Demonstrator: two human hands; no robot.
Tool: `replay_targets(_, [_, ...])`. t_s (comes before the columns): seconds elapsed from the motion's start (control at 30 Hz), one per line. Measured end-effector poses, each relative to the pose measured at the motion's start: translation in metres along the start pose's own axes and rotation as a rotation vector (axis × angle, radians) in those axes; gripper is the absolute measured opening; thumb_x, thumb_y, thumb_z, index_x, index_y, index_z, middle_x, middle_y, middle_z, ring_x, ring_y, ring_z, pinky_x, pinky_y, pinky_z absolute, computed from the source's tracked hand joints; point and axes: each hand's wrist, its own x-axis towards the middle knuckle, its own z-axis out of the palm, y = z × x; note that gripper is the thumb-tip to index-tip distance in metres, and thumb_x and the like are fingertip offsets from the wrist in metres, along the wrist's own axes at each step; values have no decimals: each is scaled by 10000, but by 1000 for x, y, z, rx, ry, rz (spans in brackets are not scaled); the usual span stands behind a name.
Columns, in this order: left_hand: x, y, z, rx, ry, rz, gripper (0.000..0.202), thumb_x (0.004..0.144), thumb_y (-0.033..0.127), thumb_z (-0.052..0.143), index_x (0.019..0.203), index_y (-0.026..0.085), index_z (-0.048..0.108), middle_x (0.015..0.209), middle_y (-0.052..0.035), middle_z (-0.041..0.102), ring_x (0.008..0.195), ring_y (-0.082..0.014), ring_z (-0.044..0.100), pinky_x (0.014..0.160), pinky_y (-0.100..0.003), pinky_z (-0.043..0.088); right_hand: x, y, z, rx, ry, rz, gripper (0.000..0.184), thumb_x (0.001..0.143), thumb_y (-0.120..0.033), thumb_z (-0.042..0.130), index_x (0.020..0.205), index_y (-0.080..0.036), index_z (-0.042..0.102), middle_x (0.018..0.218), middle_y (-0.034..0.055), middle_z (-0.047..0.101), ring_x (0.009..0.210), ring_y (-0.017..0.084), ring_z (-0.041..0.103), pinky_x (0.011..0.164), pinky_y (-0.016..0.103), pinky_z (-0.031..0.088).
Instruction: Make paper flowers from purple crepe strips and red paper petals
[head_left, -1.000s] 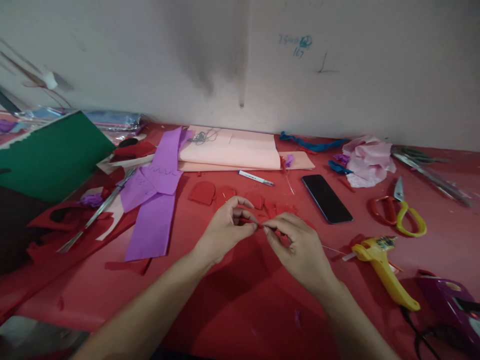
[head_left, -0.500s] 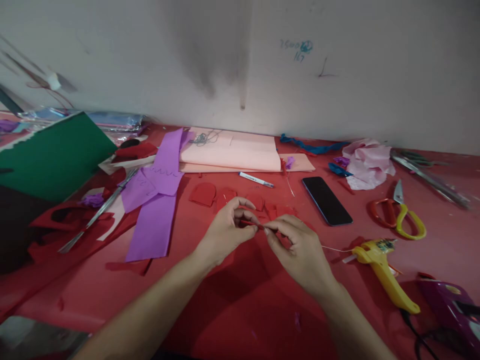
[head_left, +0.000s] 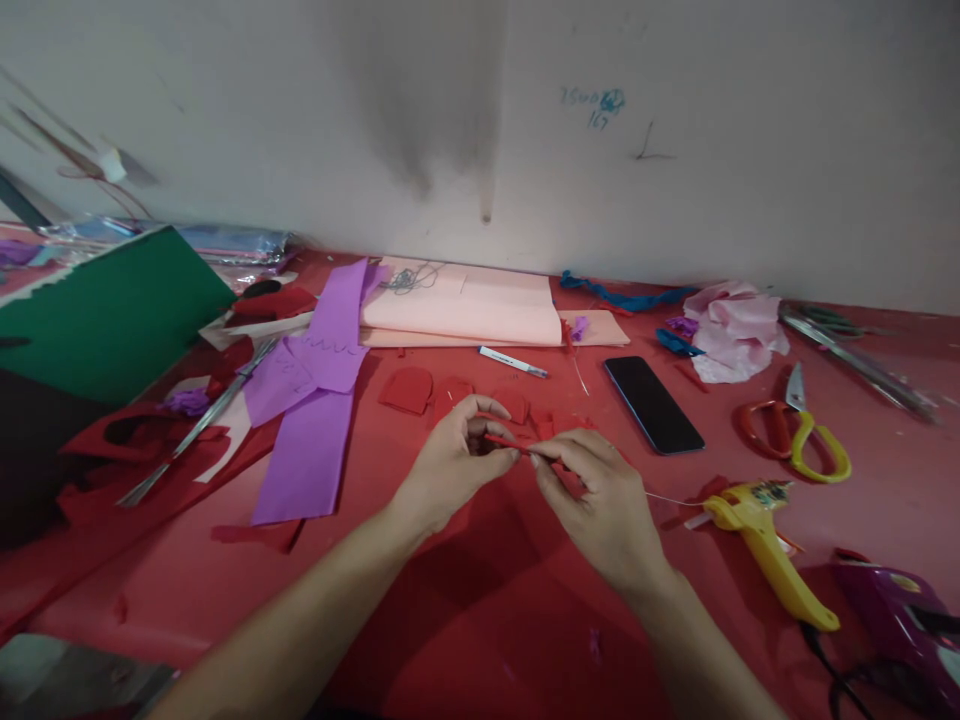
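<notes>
Both hands meet above the middle of the red table. My left hand (head_left: 450, 460) is closed, its thumb and fingertips pinching a thin red paper strip (head_left: 519, 443). Close beside it, my right hand (head_left: 604, 495) pinches the strip's other side with thumb and forefinger. A thin pale wire (head_left: 671, 499) sticks out to the right from behind my right hand. How the strip and the wire join is hidden by the fingers. Behind the hands lie rounded red paper pieces (head_left: 407, 389), with more small red pieces (head_left: 512, 404) partly covered by my left hand.
To the right lie a black phone (head_left: 654, 405), scissors (head_left: 799, 425), a yellow glue gun (head_left: 772, 555) and a purple device (head_left: 892, 625). A pen (head_left: 513, 361) lies before folded peach paper (head_left: 465, 305). Purple paper (head_left: 307, 460), wire stems (head_left: 196, 425) and a green board (head_left: 120, 310) are left.
My fingertips have parted slightly, and more of the red strip shows between them. Both hands stay in nearly the same place.
</notes>
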Motion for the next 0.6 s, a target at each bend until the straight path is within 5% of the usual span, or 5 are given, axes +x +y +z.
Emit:
replay_targets(0.13, [0,1,-1,19,-30,33,320,708,90,656,971,200,510,812,27,627,708,-94,572,678,-234,409,-1,0,-1,33,6,-9,182,877,-176,555,1020,-189,667,911,62,665,850,198,594,760,324,464])
replay_targets(0.37, [0,0,3,-67,-12,31,351,660,87,723,983,175,615,901,-16,666,759,-108,595,753,-259,461,0,0,-1,39,113,-64,112,901,-161,555,923,-195,660,860,40,649,822,170,590,745,297,467])
replay_targets(0.6, [-4,-10,14,-277,6,-55,139,610,182,797,740,156,759,741,-32,727,726,-130,618,780,-270,474,-5,2,5,-47,300,-218,156,872,-90,597,981,-185,656,877,45,648,817,152,599,764,280,496])
